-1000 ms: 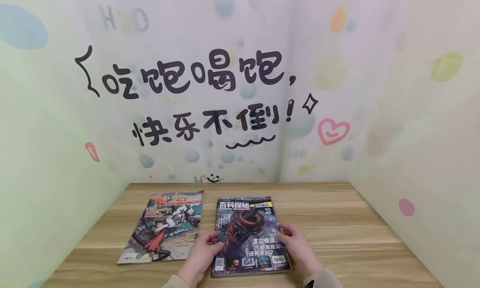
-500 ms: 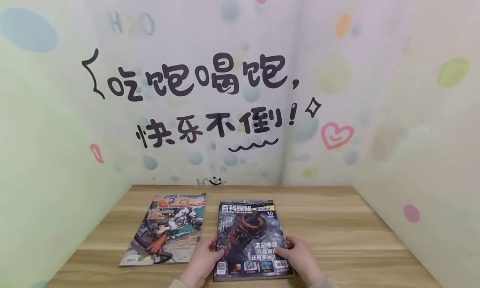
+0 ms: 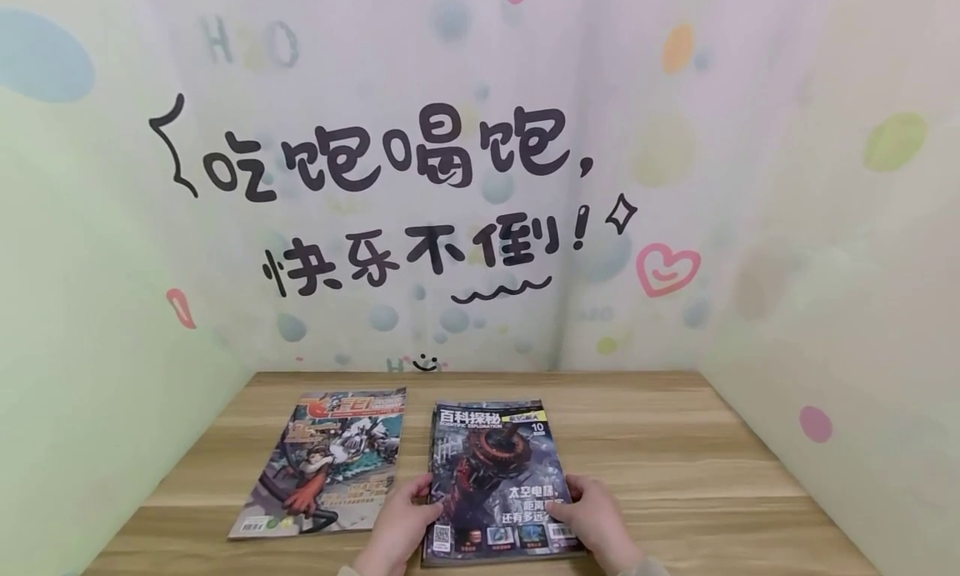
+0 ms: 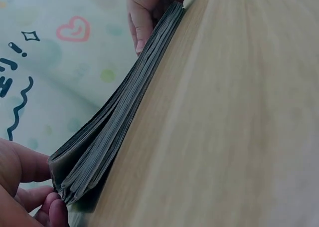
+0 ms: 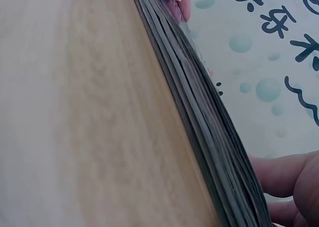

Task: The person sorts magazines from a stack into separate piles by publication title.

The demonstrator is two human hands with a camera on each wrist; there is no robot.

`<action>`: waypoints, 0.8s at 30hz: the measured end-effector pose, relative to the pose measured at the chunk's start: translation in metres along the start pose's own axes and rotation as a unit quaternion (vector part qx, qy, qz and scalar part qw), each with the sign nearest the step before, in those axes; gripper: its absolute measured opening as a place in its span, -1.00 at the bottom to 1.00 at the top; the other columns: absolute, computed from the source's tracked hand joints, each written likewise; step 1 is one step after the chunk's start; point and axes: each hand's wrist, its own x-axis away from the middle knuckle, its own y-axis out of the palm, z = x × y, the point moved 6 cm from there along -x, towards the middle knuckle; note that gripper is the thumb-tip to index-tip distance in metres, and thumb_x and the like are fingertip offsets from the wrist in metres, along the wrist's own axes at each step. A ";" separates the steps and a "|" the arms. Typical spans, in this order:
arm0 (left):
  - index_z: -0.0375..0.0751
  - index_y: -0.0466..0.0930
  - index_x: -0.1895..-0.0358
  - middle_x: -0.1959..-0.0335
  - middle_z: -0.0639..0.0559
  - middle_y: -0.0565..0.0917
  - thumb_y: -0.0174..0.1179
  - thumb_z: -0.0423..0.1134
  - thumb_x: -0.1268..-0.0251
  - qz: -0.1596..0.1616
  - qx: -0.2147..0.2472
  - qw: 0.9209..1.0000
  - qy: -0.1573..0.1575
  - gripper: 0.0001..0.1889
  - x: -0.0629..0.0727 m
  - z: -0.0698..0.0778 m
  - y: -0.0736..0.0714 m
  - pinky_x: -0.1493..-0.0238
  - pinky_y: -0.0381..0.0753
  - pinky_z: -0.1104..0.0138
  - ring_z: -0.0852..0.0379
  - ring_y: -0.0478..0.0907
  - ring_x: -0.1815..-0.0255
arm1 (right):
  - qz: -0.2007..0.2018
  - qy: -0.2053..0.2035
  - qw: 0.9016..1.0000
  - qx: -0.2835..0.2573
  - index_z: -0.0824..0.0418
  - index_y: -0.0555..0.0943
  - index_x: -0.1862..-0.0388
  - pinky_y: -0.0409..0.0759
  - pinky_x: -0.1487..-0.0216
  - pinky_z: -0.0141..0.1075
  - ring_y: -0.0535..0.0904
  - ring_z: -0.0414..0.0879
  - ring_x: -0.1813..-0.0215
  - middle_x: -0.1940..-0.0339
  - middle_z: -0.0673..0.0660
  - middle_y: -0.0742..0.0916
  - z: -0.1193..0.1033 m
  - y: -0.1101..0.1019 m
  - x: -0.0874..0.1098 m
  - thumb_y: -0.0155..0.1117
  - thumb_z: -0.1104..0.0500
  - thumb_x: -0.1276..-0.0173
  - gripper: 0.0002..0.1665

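A dark magazine (image 3: 498,455) with a red ring-shaped structure on its cover lies on top of a stack near the front of the table. My left hand (image 3: 399,519) grips the stack's lower left side, thumb over the cover. On the lower right side, my right hand (image 3: 597,522) holds it likewise, thumb on the cover. In the left wrist view the page edges (image 4: 124,105) show several layers, spread apart beside the fingers. The right wrist view shows the layered edges (image 5: 199,105) lying closer together. Much of the fingers beneath is hidden.
Another magazine (image 3: 326,468), with a figure in red on its cover, lies flat to the left of the stack. The wooden table (image 3: 660,443) meets a patterned back wall (image 3: 480,326) and side walls on both sides.
Both hands have slid toward the near end of the stack, the right one more. The stack and the left magazine have stayed about in place; the head view has shifted slightly.
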 end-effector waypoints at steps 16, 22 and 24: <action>-0.69 0.16 -0.31 -0.24 -0.60 0.31 0.13 -0.51 -0.09 -0.043 0.053 0.997 -0.019 -0.33 0.002 0.010 0.012 -0.29 0.17 -0.20 -0.45 0.17 -0.32 | 0.003 0.041 0.999 -0.019 0.61 0.45 -0.11 0.53 0.09 -0.13 0.55 0.01 0.14 0.15 0.26 0.67 0.004 -0.001 0.001 0.41 0.24 -0.11 -0.34; -0.72 0.05 -0.33 -0.26 -0.64 0.23 0.06 -0.55 -0.10 -0.074 0.104 0.990 -0.057 -0.31 -0.001 0.002 0.016 -0.28 0.24 -0.16 -0.45 0.19 -0.30 | 0.005 0.051 0.999 -0.016 0.62 0.44 -0.13 0.52 0.03 -0.06 0.54 0.05 0.10 0.11 0.30 0.66 0.005 -0.001 -0.001 0.40 0.23 -0.13 -0.32; -0.70 -0.04 -0.36 -0.25 -0.64 0.24 0.01 -0.55 -0.17 -0.098 0.134 0.983 -0.074 -0.31 -0.002 -0.001 0.018 -0.21 0.38 -0.09 -0.38 0.33 -0.24 | 0.006 0.049 0.999 -0.015 0.62 0.44 -0.13 0.52 0.04 -0.07 0.54 0.05 0.10 0.11 0.31 0.66 0.005 -0.002 -0.001 0.40 0.23 -0.13 -0.33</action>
